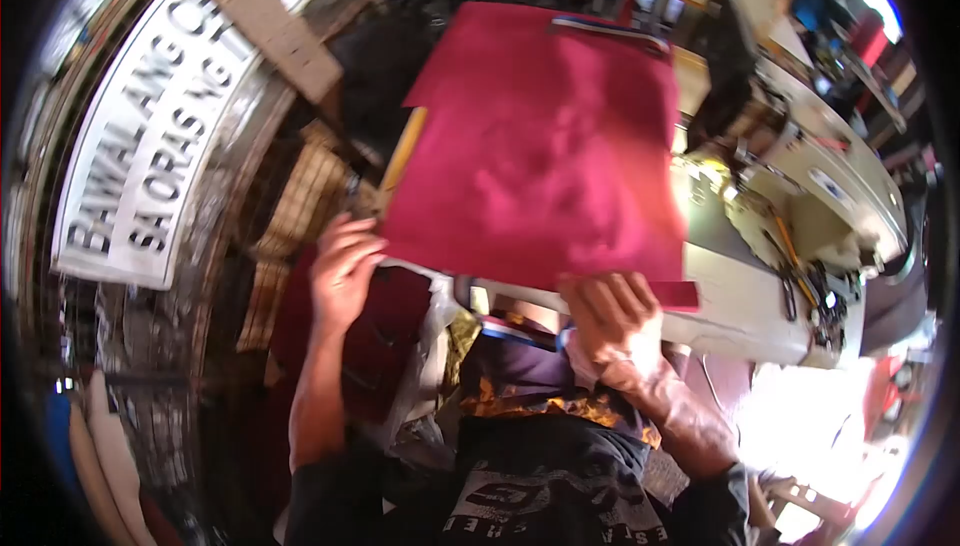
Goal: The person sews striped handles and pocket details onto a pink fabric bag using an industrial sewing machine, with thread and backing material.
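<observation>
A large dark-red cloth is spread over the work table in front of me. At its near left corner is my left hand, its fingers bent together on the edge of the cloth. My right hand is closed over the near edge, towards the right, with the fingertips hidden beneath. A narrow strip of the same red sticks out just right of that hand. Below the edge, a white, blue and red striped band runs close to my right wrist. Another striped band lies along the far edge.
A sewing machine's pale body stands on the right, with scissors and small tools near it. On the left are a lettered white sign and a wooden plank. A yellow strip shows beside the cloth.
</observation>
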`<state>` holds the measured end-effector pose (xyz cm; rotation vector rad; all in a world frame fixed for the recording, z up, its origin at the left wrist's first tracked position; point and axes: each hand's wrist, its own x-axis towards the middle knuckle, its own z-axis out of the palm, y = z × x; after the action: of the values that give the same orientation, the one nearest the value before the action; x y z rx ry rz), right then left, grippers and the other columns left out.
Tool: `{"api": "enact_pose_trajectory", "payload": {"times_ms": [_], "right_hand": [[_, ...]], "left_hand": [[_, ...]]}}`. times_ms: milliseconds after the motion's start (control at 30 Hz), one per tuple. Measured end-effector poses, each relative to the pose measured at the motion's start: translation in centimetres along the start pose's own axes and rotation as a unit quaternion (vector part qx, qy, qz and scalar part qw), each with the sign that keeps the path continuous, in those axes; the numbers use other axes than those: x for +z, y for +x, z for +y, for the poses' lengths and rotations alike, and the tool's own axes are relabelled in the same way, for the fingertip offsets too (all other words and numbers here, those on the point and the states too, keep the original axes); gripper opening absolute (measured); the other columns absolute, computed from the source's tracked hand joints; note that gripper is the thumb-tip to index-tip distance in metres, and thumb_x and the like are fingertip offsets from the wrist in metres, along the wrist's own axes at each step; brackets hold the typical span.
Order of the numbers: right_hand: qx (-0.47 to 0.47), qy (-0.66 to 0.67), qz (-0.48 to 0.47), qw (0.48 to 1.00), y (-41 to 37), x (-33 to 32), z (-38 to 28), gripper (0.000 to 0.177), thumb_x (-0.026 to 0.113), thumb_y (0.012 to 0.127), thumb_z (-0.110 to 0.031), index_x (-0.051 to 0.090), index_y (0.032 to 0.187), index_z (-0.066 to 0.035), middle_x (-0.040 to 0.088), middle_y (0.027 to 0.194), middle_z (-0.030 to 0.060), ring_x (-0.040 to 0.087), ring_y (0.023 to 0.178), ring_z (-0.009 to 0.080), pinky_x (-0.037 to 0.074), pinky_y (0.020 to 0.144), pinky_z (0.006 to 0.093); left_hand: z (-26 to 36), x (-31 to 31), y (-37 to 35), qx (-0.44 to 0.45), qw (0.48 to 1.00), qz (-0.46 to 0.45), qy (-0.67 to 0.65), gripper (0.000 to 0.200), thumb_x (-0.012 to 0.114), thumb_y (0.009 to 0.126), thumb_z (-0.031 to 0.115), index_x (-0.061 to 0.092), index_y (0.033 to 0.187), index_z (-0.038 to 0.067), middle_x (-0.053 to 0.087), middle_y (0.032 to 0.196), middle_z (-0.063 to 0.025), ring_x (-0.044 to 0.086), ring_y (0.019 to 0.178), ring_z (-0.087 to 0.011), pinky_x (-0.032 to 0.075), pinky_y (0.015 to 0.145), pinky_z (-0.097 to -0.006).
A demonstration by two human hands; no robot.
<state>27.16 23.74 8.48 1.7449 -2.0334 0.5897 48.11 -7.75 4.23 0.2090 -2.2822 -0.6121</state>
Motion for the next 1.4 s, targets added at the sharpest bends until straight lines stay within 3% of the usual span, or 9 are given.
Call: {"api": "enact_pose_trajectory", "payload": {"times_ms": [167,367,467,633,700,733,933,1033,1400], "right_hand": [[-0.073,0.118,0.061,0.988,3.8,-2.8,-3.7,0.049,0.065,0.063,-0.031,0.067,0.100,0.002,0.061,0.094,0.0096,0.061,0.083,0.0202,0.049,0.061,0.0318],[0.018,0.415,0.134,0.900,5.6,-4.7,-8.3,0.060,0.065,0.074,-0.003,0.054,0.131,0.010,0.059,0.103,0.0183,0.067,0.074,0.0273,0.058,0.060,0.0390],[0.104,0.494,0.211,0.837,2.2,-3.8,-7.9,0.070,0.066,0.084,0.006,0.039,0.149,0.007,0.058,0.133,0.0273,0.071,0.094,0.0349,0.060,0.069,0.0392],[0.376,0.386,0.189,0.821,-6.6,0.7,-7.3,0.052,0.068,0.094,0.004,0.054,0.144,-0.002,0.072,0.112,0.0205,0.071,0.087,0.0243,0.057,0.074,0.0310],[0.476,0.411,0.119,0.768,-10.0,2.2,-6.8,0.052,0.066,0.097,0.001,0.053,0.147,-0.006,0.073,0.105,0.0153,0.069,0.084,0.0167,0.056,0.073,0.0281],[0.520,0.438,0.064,0.731,-10.8,1.8,-6.2,0.051,0.064,0.100,-0.003,0.052,0.148,-0.010,0.070,0.116,0.0250,0.073,0.098,0.0324,0.058,0.082,0.0384],[0.457,0.388,0.108,0.793,-13.0,2.8,-4.3,0.056,0.064,0.098,-0.001,0.048,0.151,-0.009,0.071,0.109,0.0237,0.072,0.094,0.0389,0.059,0.079,0.0416],[0.410,0.330,0.091,0.845,-13.7,3.4,-3.3,0.061,0.066,0.095,0.001,0.046,0.152,-0.008,0.071,0.107,0.0232,0.072,0.089,0.0398,0.059,0.075,0.0428],[0.479,0.450,-0.045,0.752,-12.8,-1.8,-2.6,0.072,0.064,0.098,-0.002,0.029,0.161,-0.007,0.066,0.083,0.0173,0.069,0.073,0.0273,0.054,0.067,0.0360]], "left_hand": [[0.9,-9.3,1.3,-0.026,0.978,0.158,-0.133,0.023,0.062,0.103,0.021,0.064,0.111,-0.001,0.064,0.129,-0.0254,0.060,0.125,-0.0359,0.046,0.112,-0.0491],[8.6,-16.2,16.8,-0.008,0.933,0.340,-0.117,0.038,0.058,0.106,0.025,0.058,0.131,-0.004,0.059,0.139,-0.0266,0.061,0.127,-0.0290,0.052,0.109,-0.0403],[17.4,-4.2,25.2,0.032,0.980,0.193,0.045,0.020,0.058,0.102,0.012,0.074,0.109,0.002,0.073,0.113,-0.0071,0.067,0.099,-0.0143,0.053,0.091,-0.0287],[14.6,20.2,22.6,0.174,0.950,-0.242,-0.095,0.009,0.068,0.096,0.011,0.072,0.102,0.006,0.068,0.098,-0.0095,0.066,0.094,-0.0292,0.052,0.087,-0.0393],[12.3,27.7,17.8,0.189,0.952,-0.221,-0.091,0.008,0.069,0.094,0.013,0.071,0.101,0.008,0.066,0.100,-0.0082,0.064,0.100,-0.0278,0.049,0.092,-0.0417],[11.7,29.2,16.8,0.197,0.946,-0.245,-0.083,0.009,0.070,0.093,0.014,0.071,0.100,0.009,0.066,0.101,-0.0081,0.063,0.102,-0.0275,0.047,0.093,-0.0428],[14.9,28.6,15.8,0.217,0.972,-0.093,-0.023,0.015,0.074,0.085,0.004,0.067,0.099,0.004,0.064,0.100,-0.0091,0.061,0.095,-0.0295,0.048,0.086,-0.0423],[13.7,28.8,15.1,0.264,0.950,-0.168,-0.021,0.020,0.076,0.084,0.006,0.067,0.101,0.003,0.063,0.099,-0.0116,0.061,0.091,-0.0303,0.051,0.082,-0.0412],[13.9,26.3,13.1,0.217,0.945,-0.244,-0.005,0.055,0.074,0.087,0.021,0.057,0.133,-0.003,0.058,0.134,-0.0181,0.053,0.126,-0.0359,0.042,0.113,-0.0472]]}}
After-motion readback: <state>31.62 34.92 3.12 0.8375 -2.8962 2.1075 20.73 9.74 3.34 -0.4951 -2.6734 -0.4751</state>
